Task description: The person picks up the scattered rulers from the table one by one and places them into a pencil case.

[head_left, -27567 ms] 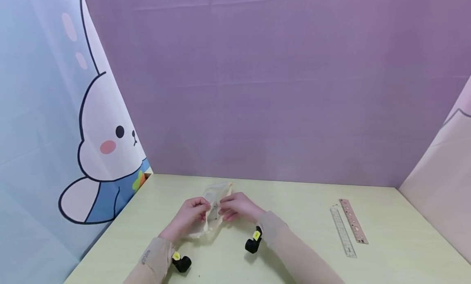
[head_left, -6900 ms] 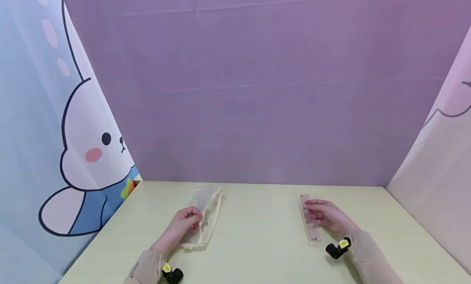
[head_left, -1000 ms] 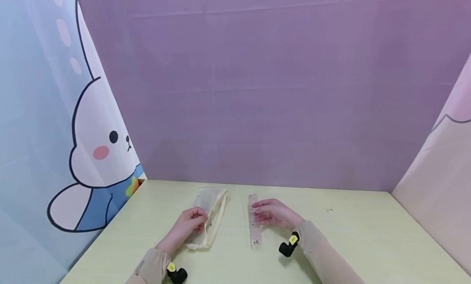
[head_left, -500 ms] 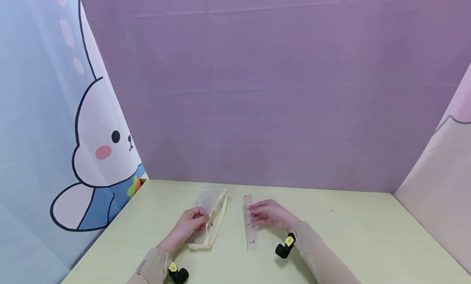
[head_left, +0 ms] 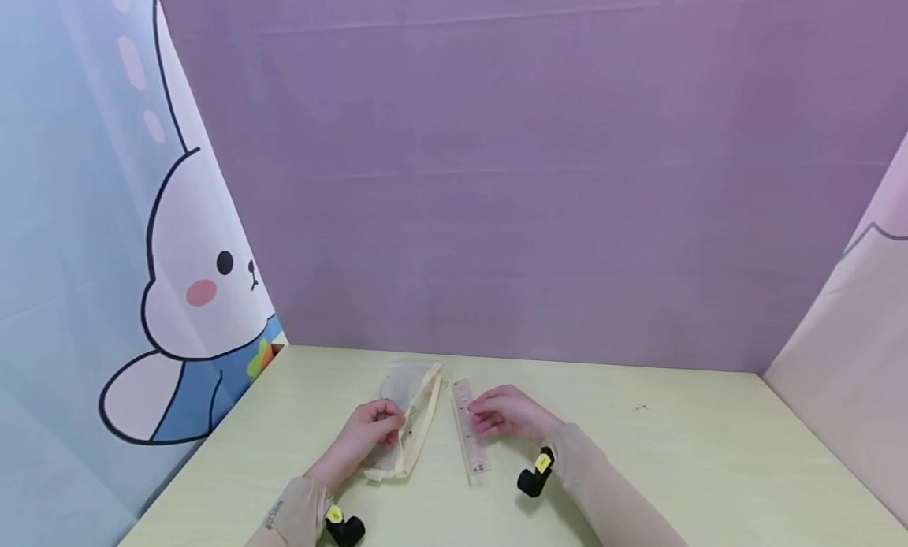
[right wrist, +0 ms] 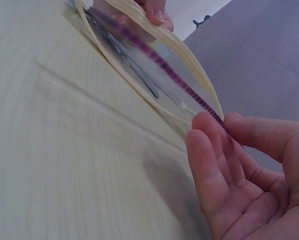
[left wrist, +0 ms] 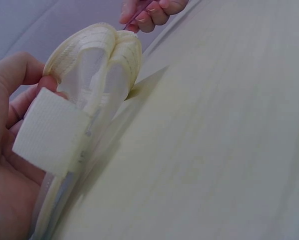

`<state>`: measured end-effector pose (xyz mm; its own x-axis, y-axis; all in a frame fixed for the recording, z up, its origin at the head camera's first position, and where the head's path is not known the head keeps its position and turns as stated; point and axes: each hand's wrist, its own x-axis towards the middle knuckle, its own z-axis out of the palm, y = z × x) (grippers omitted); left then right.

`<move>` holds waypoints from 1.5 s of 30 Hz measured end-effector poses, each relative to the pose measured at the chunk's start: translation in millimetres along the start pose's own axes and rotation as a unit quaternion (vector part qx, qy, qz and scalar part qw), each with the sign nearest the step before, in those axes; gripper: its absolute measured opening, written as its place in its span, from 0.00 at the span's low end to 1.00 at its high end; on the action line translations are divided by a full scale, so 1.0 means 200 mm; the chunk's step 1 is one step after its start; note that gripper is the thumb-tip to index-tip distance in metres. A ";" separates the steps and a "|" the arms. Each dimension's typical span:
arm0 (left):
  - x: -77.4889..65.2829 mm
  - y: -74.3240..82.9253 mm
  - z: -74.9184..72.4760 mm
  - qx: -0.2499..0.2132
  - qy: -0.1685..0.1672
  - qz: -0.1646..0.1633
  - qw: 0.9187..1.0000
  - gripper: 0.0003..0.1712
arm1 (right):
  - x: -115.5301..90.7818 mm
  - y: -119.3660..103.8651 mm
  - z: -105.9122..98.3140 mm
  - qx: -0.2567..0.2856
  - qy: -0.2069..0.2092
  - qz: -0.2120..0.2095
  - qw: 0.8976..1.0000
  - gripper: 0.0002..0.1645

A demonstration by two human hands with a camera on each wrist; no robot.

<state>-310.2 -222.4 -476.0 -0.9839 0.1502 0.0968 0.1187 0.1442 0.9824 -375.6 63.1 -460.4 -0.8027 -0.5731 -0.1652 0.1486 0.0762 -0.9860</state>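
Observation:
My left hand (head_left: 367,434) pinches one edge of a translucent zippered pouch (head_left: 423,425), cream along its zip, and holds its mouth apart. In the left wrist view that zip edge (left wrist: 79,44) bulges open past my fingers. Just to the right, my right hand (head_left: 512,414) pinches a pinkish see-through ruler (head_left: 477,455) between thumb and fingers. In the right wrist view the ruler (right wrist: 162,64) shows edge-on, overlapping the pouch's open mouth. Dark, slender items (right wrist: 144,79) lie inside the pouch.
The pale wood table (head_left: 674,484) spreads right of both hands, with a small dark mark (head_left: 641,407) on its far right. A purple cloth (head_left: 496,176) hangs behind it, and a cartoon rabbit curtain (head_left: 191,255) stands on the left.
Two rulers that lay at the right are gone from there. Over the last second my right hand carries the ruler left, tilting it, close to the pouch. My left hand keeps its hold.

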 end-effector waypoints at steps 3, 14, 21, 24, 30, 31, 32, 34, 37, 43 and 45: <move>0.00 0.00 0.00 -0.002 0.000 0.000 1.000 0.07 | 0.01 0.00 0.02 -0.003 0.000 0.003 1.000 0.07; -0.01 0.00 0.00 0.001 0.003 -0.002 1.000 0.07 | 0.06 -0.03 0.09 -0.021 0.003 0.000 1.000 0.08; 0.00 -0.01 0.00 -0.004 -0.003 -0.004 1.000 0.07 | 0.09 -0.04 0.13 -0.023 0.003 0.005 1.000 0.08; 0.00 -0.01 0.00 -0.002 -0.002 -0.002 1.000 0.07 | 0.11 -0.04 0.13 -0.021 -0.004 -0.002 1.000 0.08; 0.00 0.00 0.00 0.003 0.003 -0.003 1.000 0.07 | 0.14 -0.06 0.16 -0.023 -0.008 -0.009 1.000 0.09; 0.00 0.00 0.00 0.003 0.002 -0.002 1.000 0.07 | 0.15 -0.06 0.16 -0.024 -0.007 -0.008 1.000 0.09; -0.01 0.00 0.00 0.003 0.002 -0.003 1.000 0.07 | 0.15 -0.06 0.17 -0.024 -0.006 -0.006 1.000 0.10; -0.01 0.01 0.00 0.000 0.001 -0.002 1.000 0.07 | 0.16 -0.07 0.18 -0.029 -0.005 -0.006 1.000 0.10; -0.01 0.01 0.00 -0.001 0.001 -0.002 1.000 0.07 | 0.16 -0.07 0.19 -0.033 -0.003 -0.007 0.999 0.11; 0.00 0.00 0.00 0.009 -0.001 0.002 1.000 0.06 | 0.18 -0.08 0.21 -0.035 0.009 -0.004 0.999 0.11; 0.00 0.00 0.00 0.012 -0.002 0.001 1.000 0.06 | 0.19 -0.08 0.22 -0.036 0.017 0.000 0.999 0.11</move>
<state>-310.4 -221.8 -475.9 -0.9833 0.1534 0.0982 0.1237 0.1668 0.9782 -382.8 4.4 -449.0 -0.8220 -0.5453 -0.1643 0.1069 0.1357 -0.9850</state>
